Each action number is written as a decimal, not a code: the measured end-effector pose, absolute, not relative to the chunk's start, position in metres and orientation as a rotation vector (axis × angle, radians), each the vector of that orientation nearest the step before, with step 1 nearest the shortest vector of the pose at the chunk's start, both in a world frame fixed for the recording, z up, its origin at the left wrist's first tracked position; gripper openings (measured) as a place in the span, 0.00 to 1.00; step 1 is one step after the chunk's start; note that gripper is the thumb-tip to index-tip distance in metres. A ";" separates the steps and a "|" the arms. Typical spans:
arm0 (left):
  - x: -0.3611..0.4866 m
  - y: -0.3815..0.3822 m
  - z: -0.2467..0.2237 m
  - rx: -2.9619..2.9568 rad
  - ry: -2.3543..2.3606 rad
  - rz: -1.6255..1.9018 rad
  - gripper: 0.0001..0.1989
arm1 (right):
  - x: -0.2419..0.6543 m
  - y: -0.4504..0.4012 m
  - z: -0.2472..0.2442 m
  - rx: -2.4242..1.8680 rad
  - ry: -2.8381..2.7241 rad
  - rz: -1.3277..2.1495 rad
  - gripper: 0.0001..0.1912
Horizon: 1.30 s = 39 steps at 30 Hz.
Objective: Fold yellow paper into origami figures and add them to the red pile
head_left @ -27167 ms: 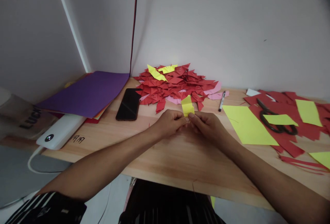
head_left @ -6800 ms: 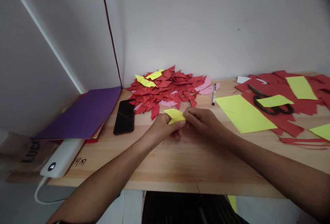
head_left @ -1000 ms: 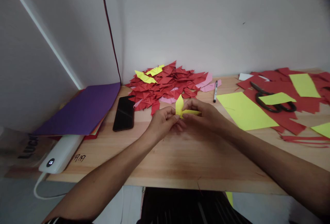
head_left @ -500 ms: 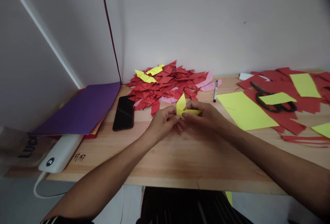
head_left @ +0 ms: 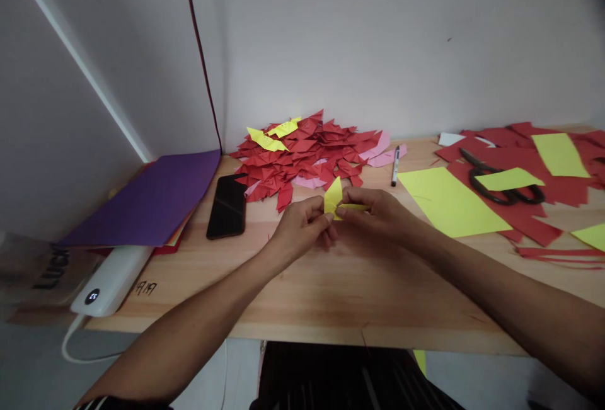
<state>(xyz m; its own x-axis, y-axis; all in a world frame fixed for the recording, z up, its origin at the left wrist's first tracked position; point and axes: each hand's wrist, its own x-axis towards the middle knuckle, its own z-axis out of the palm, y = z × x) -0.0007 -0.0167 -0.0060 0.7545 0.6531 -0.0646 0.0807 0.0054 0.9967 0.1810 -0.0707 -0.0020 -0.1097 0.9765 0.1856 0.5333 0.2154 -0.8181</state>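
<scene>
Between my two hands, just above the wooden table (head_left: 302, 309), is a small folded yellow paper (head_left: 333, 194). One pointed flap of it stands up and another points right. My left hand (head_left: 305, 224) pinches its left side between thumb and fingers. On the right side, my right hand (head_left: 375, 208) is closed on the paper, thumb at the central fold and fingers behind. Part of the paper is hidden by the fingers. Behind my hands lies a heap of folded red paper pieces (head_left: 307, 145), with folded yellow pieces (head_left: 267, 140) on top.
Left of my hands lie a black phone (head_left: 227, 206), purple paper sheets (head_left: 146, 196) and a white power bank (head_left: 111, 284) with a cable. To the right are a pen (head_left: 396, 165), a yellow sheet (head_left: 449, 202), black-handled scissors (head_left: 491, 189) and red paper scraps (head_left: 529, 158).
Both hands have shifted slightly, still holding the yellow paper. Its upright flap is a little lower and turned somewhat, and the right-hand flap shows less. Everything else has stayed put.
</scene>
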 end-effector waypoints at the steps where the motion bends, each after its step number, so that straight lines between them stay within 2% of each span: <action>1: -0.001 -0.017 -0.005 1.506 0.624 0.488 0.07 | 0.181 -0.070 -0.001 -1.406 -1.759 0.778 0.09; 8: 0.000 -0.019 -0.005 1.488 0.615 0.441 0.09 | 0.179 -0.070 0.002 -1.334 -1.748 1.019 0.11; 26: 0.002 -0.017 -0.003 1.411 0.658 0.417 0.08 | 0.178 -0.072 0.001 -1.601 -1.719 0.863 0.23; 34: 0.001 -0.018 -0.001 1.338 0.655 0.458 0.11 | 0.177 -0.071 0.000 -1.565 -1.647 0.872 0.21; 39: 0.000 -0.017 -0.001 1.223 0.665 0.608 0.12 | 0.180 -0.069 0.000 -1.473 -1.363 0.962 0.22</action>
